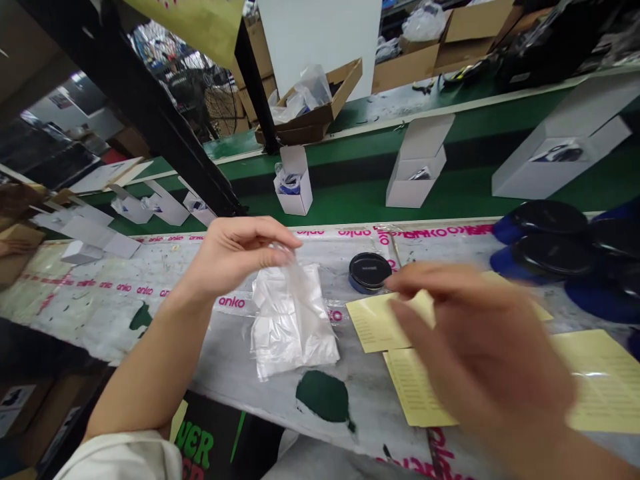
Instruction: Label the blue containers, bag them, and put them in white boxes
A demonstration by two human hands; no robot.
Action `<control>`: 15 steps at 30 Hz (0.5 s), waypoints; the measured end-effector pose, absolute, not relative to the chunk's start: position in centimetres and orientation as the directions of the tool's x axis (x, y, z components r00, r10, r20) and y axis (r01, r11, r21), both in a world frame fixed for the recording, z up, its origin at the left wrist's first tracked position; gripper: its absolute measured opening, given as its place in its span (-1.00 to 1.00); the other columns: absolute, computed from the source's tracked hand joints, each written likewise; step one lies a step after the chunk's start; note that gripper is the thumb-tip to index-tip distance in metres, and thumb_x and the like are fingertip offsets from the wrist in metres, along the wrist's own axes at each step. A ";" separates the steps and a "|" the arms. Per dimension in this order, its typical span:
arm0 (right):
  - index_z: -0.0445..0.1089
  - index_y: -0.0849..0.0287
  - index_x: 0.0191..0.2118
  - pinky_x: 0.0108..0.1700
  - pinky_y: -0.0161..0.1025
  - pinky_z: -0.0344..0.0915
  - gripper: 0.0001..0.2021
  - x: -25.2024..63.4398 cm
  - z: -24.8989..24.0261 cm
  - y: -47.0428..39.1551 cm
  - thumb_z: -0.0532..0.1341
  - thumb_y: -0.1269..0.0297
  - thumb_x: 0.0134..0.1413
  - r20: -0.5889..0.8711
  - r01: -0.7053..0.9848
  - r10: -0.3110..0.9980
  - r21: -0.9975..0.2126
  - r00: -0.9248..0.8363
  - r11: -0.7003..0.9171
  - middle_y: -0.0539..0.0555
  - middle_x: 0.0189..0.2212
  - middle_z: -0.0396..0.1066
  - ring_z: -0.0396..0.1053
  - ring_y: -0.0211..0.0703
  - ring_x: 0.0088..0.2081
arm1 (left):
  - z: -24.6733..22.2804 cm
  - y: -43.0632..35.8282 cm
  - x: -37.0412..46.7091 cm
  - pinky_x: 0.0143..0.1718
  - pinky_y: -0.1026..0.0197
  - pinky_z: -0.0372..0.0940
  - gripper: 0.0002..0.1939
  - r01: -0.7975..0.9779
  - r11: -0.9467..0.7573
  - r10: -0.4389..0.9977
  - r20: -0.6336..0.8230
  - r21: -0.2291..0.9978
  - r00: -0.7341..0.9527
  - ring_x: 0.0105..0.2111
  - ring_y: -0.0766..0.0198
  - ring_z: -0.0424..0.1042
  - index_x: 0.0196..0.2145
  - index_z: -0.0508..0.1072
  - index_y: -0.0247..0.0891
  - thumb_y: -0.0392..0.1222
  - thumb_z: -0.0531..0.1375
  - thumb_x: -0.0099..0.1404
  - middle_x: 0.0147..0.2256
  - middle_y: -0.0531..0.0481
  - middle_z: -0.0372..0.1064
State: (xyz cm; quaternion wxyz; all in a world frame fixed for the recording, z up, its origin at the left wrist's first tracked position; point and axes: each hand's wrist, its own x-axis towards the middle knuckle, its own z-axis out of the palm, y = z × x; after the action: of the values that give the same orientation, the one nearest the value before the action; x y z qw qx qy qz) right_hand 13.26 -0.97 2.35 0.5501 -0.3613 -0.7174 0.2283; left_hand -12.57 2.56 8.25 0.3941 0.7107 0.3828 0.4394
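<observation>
My left hand point(245, 257) pinches the edge of a thin clear plastic bag point(297, 283) between thumb and fingers. This bag rises from a stack of flat clear bags point(287, 333) on the covered bench. To the right, my right hand point(475, 340) is blurred by motion, its thumb and fingers apart with nothing visible between them. Its fingertips are close beside a small round case point(370, 272) with a black top and dark blue side; whether they touch it I cannot tell. Yellow printed sheets point(415, 380) lie under and around this hand.
Several blue round cases with black tops point(555, 257) crowd the right side. Open white boxes point(295, 183) stand along the green conveyor point(345, 177) behind the bench. A black post point(150, 113) slants across the left. A cardboard tray point(320, 110) holds plastic bags farther back.
</observation>
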 end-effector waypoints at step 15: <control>0.61 -0.02 -0.31 -0.06 -0.12 0.48 -0.89 15.2 2.0 0.1 0.30 0.22 0.16 0.145 0.156 0.968 -0.972 -0.206 0.178 -0.02 -0.24 0.64 0.57 -0.08 -0.16 | 2.7 -0.1 -4.5 -0.13 0.23 0.50 -0.64 0.068 -0.296 0.950 0.287 0.953 0.123 -0.26 0.27 0.62 -0.01 0.57 -0.07 -0.33 0.37 0.25 -0.31 0.09 0.65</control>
State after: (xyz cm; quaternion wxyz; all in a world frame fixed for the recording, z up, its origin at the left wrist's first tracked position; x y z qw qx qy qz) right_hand 15.23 0.13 2.04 0.4430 -0.4482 -0.6268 0.4581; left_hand -4.49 -0.09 2.75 0.4259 0.6164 0.4129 0.5178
